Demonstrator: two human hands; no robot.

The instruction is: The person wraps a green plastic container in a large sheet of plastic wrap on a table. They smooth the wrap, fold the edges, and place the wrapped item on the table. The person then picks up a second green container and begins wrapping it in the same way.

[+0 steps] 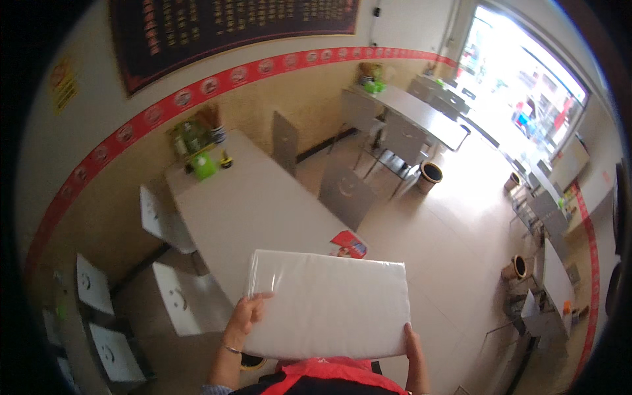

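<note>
Between my two hands is a wide white rectangular pack [328, 306] in clear plastic film, held in front of my red apron [331, 370]. My left hand [248, 312] grips its left edge, with a finger lying over the top face. At the lower right edge, my right hand [413, 340] holds on with the thumb on top; its other fingers are hidden beneath. Glossy slack film shows at the pack's upper left corner. What the pack contains cannot be made out. Just beyond it, a red printed packet [349, 244] lies at the near end of a table [247, 192].
Against the wall, the table bears a green tissue box [203, 165], a condiment rack [190, 136] and a chopstick holder [217, 132]. Chairs with smiley cut-outs [177, 296] flank it. A waste bin [429, 177] stands on the floor near another table [414, 111]. A bright doorway [523, 79] is far right.
</note>
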